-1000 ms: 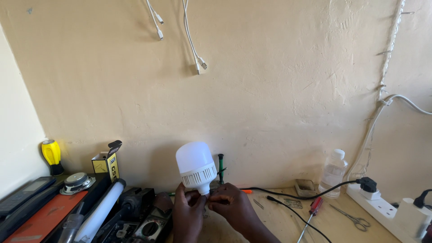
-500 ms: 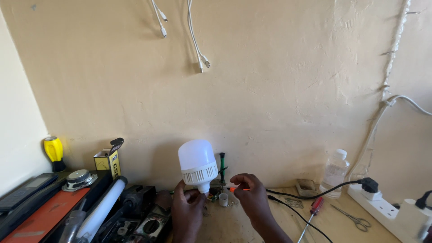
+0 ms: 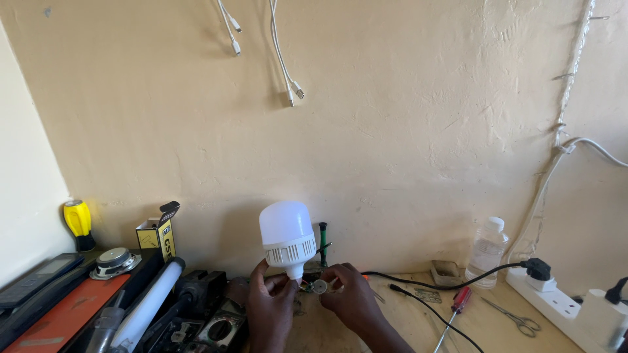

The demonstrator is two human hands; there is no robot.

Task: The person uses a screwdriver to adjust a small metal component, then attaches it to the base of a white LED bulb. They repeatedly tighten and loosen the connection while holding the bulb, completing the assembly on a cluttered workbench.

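A large white LED bulb (image 3: 286, 233) stands upright, dome up, low in the middle of the head view. My left hand (image 3: 270, 306) grips its narrow neck from below. My right hand (image 3: 351, 302) sits just right of the neck, its fingertips pinching a small round metal cap (image 3: 319, 286) beside the bulb's base. Both hands hover above the wooden bench (image 3: 405, 323).
On the left lie a white tube lamp (image 3: 147, 305), dark device parts (image 3: 208, 314), a small speaker (image 3: 114, 261) and a yellow-handled tool (image 3: 78, 222). To the right are a clear bottle (image 3: 487, 248), a red screwdriver (image 3: 454, 308), scissors (image 3: 513, 318), a black cable and a white power strip (image 3: 562, 304). Cables hang on the wall.
My right hand moved away to the right, then came back to the bulb's base, now holding the small cap. The bulb stayed upright in my left hand.
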